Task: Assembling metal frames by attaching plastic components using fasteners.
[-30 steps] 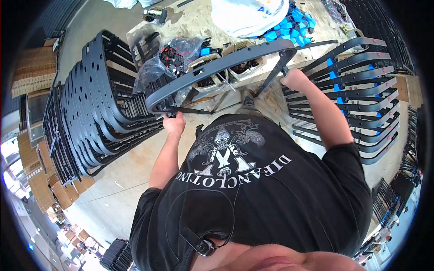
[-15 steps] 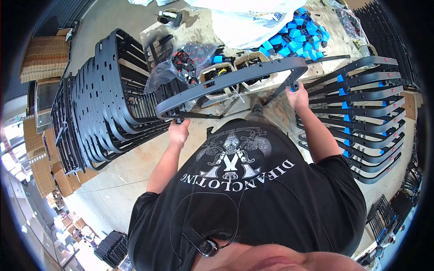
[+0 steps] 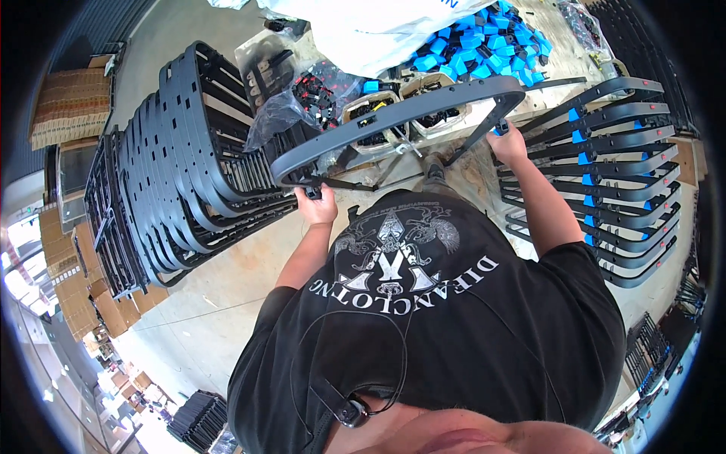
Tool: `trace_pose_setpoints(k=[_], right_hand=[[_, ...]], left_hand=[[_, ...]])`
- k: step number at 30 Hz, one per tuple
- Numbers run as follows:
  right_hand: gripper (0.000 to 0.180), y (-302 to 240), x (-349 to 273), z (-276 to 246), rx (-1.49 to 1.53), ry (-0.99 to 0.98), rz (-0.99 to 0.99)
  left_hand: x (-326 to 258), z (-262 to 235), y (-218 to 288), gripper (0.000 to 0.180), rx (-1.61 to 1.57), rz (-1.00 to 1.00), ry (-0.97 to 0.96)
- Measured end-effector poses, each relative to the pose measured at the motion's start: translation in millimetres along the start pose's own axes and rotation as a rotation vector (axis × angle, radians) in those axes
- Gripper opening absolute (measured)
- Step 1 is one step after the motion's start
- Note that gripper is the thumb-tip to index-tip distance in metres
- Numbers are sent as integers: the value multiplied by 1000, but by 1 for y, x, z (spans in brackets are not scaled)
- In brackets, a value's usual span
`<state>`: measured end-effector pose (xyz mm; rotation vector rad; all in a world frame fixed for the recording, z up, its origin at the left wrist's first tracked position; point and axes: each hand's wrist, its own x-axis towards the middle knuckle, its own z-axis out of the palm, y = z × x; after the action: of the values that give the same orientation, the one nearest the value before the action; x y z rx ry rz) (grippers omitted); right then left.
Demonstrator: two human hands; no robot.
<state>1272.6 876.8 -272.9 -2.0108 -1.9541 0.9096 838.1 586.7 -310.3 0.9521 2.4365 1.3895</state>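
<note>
A black metal frame (image 3: pixel 355 132) with rounded corners spans the space before me, its long bar slanting up to the right. At its left end my left hand (image 3: pixel 318 206) is closed, with a small dark piece with a hint of blue showing at the fingers. My right hand (image 3: pixel 510 145) grips the right end, where a similar dark piece (image 3: pixel 501 127) shows above the fingers. Whether these pieces are fixed to the frame I cannot tell. Past the bar, two open bins (image 3: pixel 372 113) hold small black parts.
Many similar frames (image 3: pixel 178 144) are stacked at left. More frames with blue pieces (image 3: pixel 605 178) hang in a row at right. On the table lie blue and black caps (image 3: pixel 484 45), a white bag (image 3: pixel 378 34) and a clear bag of black and red parts (image 3: pixel 318 98). Cardboard (image 3: pixel 72 106) stands far left.
Both hands and the frame now sit a little higher and further right in the view. The surroundings have shifted slightly too. The grip looks the same.
</note>
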Motion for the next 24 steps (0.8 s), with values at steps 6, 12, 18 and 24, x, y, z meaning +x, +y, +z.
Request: trace_pose_setpoints(k=[6, 12, 18, 24], right_hand=[[47, -13, -15, -23, -119, -106, 82], [32, -58, -13, -57, -303, -468, 378], [44, -47, -30, -52, -261, -392, 357], [78, -48, -113, 27, -223, 377, 0]], left_hand=[[21, -21, 23, 56, 63, 311, -218], [23, -15, -18, 48, 13, 197, -354], [22, 4, -33, 37, 0, 155, -228], [18, -5, -24, 41, -38, 42, -262]])
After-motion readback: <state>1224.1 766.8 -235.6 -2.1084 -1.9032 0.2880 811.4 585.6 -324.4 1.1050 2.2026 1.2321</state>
